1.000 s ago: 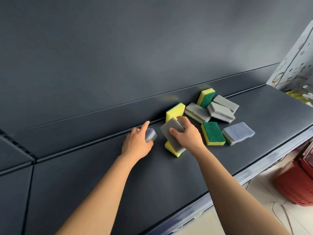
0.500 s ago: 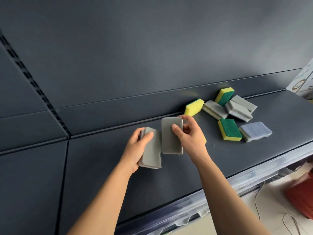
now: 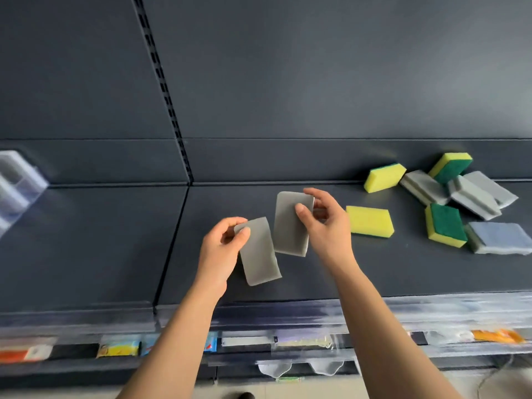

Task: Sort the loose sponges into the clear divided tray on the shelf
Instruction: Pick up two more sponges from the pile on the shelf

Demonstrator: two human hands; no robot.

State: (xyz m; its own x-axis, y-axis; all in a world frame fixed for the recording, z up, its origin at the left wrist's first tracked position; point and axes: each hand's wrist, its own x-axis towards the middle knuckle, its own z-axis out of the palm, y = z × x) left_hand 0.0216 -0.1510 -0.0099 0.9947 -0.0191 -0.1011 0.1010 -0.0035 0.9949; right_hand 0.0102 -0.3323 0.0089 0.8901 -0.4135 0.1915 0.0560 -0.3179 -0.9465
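Each hand pinches one grey sponge, the left hand [image 3: 221,249] its grey sponge [image 3: 260,253] and the right hand [image 3: 326,226] the other grey sponge [image 3: 290,223], likely to carry both to the clear divided tray [image 3: 17,182] at nine o'clock, while loose sponges [image 3: 449,203] wait at three o'clock.

Tray [image 3: 17,182] far left on shelf [image 3: 100,240]; loose sponges [image 3: 460,203] far right.

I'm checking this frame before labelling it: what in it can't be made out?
- Clear divided tray, head view: cut off by the left edge and motion-blurred; its contents can't be told.
- Grey sponges in the left hand and right hand: far faces hidden.
- Packets under the shelf lip: blurred, unreadable.
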